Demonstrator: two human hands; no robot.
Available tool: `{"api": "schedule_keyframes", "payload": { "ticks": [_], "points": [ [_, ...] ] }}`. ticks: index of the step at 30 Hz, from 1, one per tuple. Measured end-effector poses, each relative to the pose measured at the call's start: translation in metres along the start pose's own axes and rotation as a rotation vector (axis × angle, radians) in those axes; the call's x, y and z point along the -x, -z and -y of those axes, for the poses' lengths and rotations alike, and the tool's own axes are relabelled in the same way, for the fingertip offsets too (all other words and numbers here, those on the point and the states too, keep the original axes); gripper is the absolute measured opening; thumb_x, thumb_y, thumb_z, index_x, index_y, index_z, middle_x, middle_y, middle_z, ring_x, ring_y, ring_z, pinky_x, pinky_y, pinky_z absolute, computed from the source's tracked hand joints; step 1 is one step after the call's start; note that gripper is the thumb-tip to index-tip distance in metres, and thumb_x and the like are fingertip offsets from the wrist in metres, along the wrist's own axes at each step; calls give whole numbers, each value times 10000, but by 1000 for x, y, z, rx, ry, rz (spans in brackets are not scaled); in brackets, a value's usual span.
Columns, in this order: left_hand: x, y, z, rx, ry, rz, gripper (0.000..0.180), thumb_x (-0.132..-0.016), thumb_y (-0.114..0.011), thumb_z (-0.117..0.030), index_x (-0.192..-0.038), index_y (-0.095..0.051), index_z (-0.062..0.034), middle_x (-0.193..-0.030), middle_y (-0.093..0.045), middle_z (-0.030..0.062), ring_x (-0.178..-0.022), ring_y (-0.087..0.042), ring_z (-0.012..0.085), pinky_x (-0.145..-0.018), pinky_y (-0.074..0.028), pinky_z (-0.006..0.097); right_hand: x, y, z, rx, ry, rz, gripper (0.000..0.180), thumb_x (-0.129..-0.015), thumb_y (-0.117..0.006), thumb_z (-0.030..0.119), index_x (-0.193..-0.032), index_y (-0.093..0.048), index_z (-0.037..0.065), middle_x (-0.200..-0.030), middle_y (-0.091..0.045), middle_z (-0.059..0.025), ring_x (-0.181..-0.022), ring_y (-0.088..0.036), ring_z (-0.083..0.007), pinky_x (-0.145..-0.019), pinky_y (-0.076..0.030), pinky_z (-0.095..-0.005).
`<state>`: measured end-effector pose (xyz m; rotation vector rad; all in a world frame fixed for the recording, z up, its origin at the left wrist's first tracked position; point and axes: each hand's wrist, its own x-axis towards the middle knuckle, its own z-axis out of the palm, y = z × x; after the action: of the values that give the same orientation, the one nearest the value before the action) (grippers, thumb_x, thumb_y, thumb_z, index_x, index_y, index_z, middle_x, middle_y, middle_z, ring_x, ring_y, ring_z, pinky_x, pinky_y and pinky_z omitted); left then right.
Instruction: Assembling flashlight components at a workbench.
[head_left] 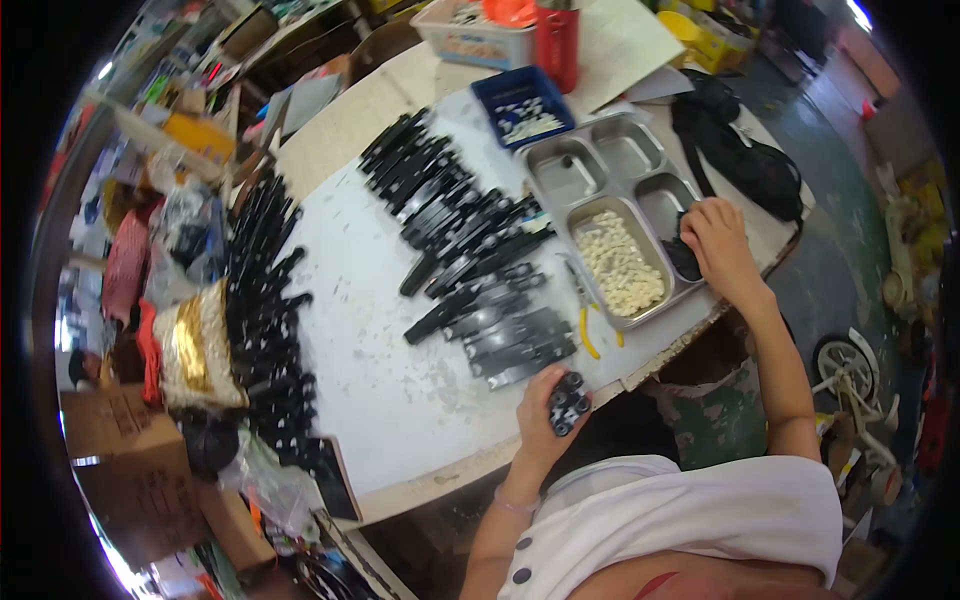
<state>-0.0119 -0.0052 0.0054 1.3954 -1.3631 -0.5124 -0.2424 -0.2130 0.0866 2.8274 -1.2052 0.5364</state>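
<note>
At the table's front edge, my left hand (pixel 541 408) is closed around a black plastic part (pixel 569 404) with round knobs on its face. My right hand (pixel 716 238) reaches into the right-hand compartment of a steel divided tray (pixel 634 322). Its bent fingers press together at small black pieces (pixel 682 258); whatever they pinch is hidden. Off-white small pieces (pixel 622 265) fill the neighbouring compartment. Yellow-handled pliers (pixel 588 333) lie against the tray's left side. Left of them, black plastic parts (pixel 520 345) are laid in overlapping rows.
A second heap of black parts (pixel 265 300) lines the table's left edge. Behind the tray stand a blue bin (pixel 487 88) with white pieces and a red bottle (pixel 556 50). A black bag (pixel 745 165) lies at the right. Cardboard boxes (pixel 135 490) sit lower left.
</note>
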Motion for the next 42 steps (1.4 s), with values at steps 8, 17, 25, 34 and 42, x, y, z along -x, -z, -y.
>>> {"api": "schedule_keyframes", "payload": {
  "ticks": [8,17,25,34,42],
  "points": [
    [-5,2,4,66,-160,-38,622,-665,-783,-101,-1198,-471,-29,-1107,-579,187,-950,-601,357,-791,-509,385,-14,30,151,-353,526,3,143,-742,-665,144,-842,-568,110,-948,-515,-35,-971,-473,-225,-905,-348,-433],
    [-6,4,1,85,-147,-30,574,-676,-742,-62,-1185,-481,-18,-1099,-576,182,-936,-605,363,-770,-517,386,-9,33,165,-72,587,-19,162,-713,-693,165,-849,-618,120,-932,-552,9,-964,-499,-164,-948,-326,-442],
    [-4,1,3,125,-162,-42,553,-700,-726,-84,-1189,-477,-18,-1103,-570,184,-944,-601,364,-773,-517,391,6,27,163,-334,413,-6,216,-690,-745,196,-855,-633,114,-924,-549,-1,-952,-489,-211,-928,-336,-457],
    [-2,0,9,126,-176,-44,573,-707,-746,-117,-1200,-470,-26,-1100,-571,180,-936,-611,345,-777,-516,381,-2,28,160,-451,375,95,213,-683,-746,194,-854,-632,138,-976,-529,-22,-1026,-449,-259,-930,-335,-466],
    [-4,0,6,93,-173,-50,597,-692,-773,-129,-1201,-477,-37,-1104,-575,173,-931,-623,315,-785,-516,360,-3,37,157,-255,459,13,198,-698,-737,278,-850,-650,187,-1011,-517,-17,-1051,-445,-253,-950,-331,-483]
  ]
}}
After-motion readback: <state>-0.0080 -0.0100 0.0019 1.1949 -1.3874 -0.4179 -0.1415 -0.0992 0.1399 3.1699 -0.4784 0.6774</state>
